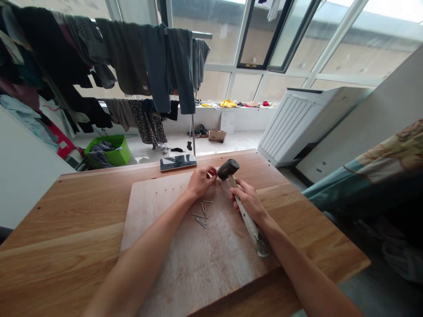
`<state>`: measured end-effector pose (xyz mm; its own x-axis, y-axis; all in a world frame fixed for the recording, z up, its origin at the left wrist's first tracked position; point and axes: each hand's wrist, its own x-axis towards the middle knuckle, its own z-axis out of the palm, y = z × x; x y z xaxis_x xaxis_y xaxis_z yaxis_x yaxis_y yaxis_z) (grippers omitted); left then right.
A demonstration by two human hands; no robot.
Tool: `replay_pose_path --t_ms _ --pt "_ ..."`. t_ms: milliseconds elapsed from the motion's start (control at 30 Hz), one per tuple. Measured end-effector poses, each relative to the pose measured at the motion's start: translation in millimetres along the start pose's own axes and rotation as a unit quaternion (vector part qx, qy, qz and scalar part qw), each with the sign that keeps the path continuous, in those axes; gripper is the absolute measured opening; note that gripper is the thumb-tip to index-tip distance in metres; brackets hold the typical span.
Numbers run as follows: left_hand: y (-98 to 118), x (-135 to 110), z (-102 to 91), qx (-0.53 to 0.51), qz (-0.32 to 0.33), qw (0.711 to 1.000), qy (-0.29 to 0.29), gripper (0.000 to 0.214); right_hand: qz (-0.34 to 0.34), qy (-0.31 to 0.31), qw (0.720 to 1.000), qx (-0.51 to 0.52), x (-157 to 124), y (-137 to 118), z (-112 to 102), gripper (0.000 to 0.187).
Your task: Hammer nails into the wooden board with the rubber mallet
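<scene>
Across the upper left of the frame, dark and grey garments (124, 61) hang in rows, and a bright green plastic tub (121, 155) with cloth inside stands beneath them. The light-brown wood-grained counter (76, 215) spreads from the left edge to the lower right. At its far side, just left of centre, lies a dark-screened smartphone (178, 162). Nearer, a pale, pinkish-brown rectangular wooden board (194, 264) lies flat on the counter, its surface streaky and whitish, with small dark dots in a row near its upper left corner. In the centre, the left hand (202, 181) is over the board's far part, fingers curled together near the hammer's head; I cannot tell whether they pinch anything. Just below, thin, straight silver metal nails (201, 223) lie loose on the board, some crossing. Right of centre, the right hand (246, 199) is wrapped around the upper handle of a hammer with a blunt black cylindrical head and a worn, pale-smeared handle (248, 221); the handle slants down toward the lower right. Beyond, at the upper right, stands a white ribbed-front cabinet (291, 123), with a patterned blue-green and tan curtain (370, 171) at the right edge.
</scene>
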<state>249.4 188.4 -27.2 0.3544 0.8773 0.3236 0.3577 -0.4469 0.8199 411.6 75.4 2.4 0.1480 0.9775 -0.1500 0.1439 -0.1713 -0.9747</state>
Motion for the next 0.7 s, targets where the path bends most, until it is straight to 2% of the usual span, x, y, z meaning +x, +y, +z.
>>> replay_pose_path --t_ms 333,467,700 --pt "-3.3 -3.7 -3.4 0.035 0.072 0.996 -0.041 0.006 -0.033 0.022 0.999 0.004 -4.4 -0.5 -0.5 0.035" --pt "-5.6 -3.8 -1.0 0.047 0.074 0.996 -0.033 0.009 -0.052 0.009 0.998 0.029 -6.5 -1.8 -0.3 0.035" --pt "-8.5 -4.7 0.6 0.063 0.061 0.996 -0.026 0.007 -0.055 -0.015 0.996 0.071 -12.2 -4.6 2.1 0.051"
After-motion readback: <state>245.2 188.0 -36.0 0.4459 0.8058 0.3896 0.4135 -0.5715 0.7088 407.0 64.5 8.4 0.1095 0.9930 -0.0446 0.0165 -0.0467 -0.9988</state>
